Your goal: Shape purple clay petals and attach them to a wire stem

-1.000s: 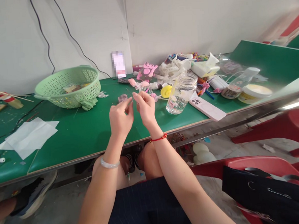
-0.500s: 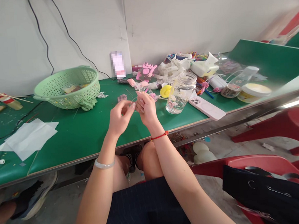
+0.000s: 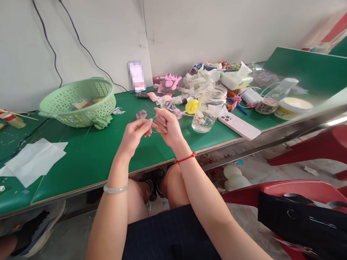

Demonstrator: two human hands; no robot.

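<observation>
Pinching: your right hand (image 3: 168, 127) has its fingertips pressed together on a thin wire loop (image 3: 155, 126).
Left hand (image 3: 132, 134): fingers loosely spread beside the loop; contact unclear.
Nearby: pink scrap (image 3: 141, 114) on the green table (image 3: 76, 167).

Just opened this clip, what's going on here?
A seated person has both hands raised over a green workbench. The left hand and right hand meet near the fingertips at a thin, clear loop, too fine to identify. A small pink piece lies just beyond them, with a glass jar to the right and a green basket to the left.
</observation>
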